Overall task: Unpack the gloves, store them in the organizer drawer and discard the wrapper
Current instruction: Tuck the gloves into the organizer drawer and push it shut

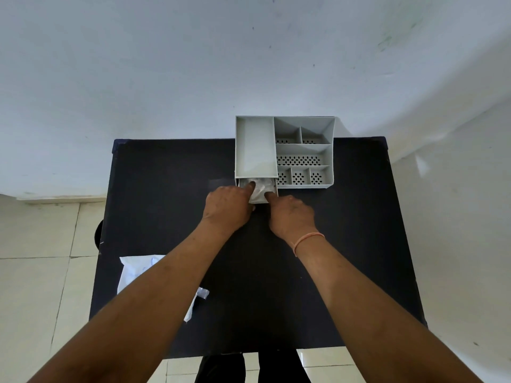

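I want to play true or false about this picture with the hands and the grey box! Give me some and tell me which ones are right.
1. Both hands are at the small drawer pulled out of the grey organizer. True: the left hand and right hand each have fingers in it.
2. The drawer is empty. False: something pale and crinkly, probably the gloves, lies inside.
3. The white wrapper is in a bin. False: it lies on the black table, partly under the left forearm.
4. The right wrist wears an orange band. True.
5. The organizer's top compartments are full of pens. False: they look empty.
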`<action>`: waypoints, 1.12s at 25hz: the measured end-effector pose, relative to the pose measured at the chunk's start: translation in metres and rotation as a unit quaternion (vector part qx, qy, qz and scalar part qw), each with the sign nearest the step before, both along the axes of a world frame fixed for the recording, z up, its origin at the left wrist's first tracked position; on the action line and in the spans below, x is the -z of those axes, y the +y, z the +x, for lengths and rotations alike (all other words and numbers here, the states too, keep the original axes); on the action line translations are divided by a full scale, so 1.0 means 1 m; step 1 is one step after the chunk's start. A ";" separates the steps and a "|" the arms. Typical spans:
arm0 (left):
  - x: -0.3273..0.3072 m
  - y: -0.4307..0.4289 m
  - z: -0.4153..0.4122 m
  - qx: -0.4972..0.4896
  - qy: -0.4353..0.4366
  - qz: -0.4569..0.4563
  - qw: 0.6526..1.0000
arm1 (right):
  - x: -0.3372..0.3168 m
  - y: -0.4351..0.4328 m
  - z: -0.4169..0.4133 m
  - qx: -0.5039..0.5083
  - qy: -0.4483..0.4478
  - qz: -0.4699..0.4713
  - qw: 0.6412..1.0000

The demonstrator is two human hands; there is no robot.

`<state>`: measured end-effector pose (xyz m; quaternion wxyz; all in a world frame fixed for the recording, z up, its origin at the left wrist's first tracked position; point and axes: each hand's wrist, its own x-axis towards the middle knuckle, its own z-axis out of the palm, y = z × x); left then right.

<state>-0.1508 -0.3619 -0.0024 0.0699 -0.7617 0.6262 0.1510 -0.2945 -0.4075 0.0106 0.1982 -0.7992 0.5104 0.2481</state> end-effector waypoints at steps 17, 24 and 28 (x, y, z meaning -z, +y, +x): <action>0.005 0.003 0.010 0.041 -0.010 -0.088 0.995 | 0.007 -0.020 0.006 -0.029 -0.038 -0.007 0.999; 0.013 -0.007 0.015 -0.018 0.024 -0.077 0.997 | 0.020 -0.009 -0.006 0.097 -0.201 -0.153 0.963; 0.013 -0.008 0.015 -0.110 0.122 -0.107 0.981 | 0.018 -0.021 -0.001 0.179 -0.250 -0.130 0.943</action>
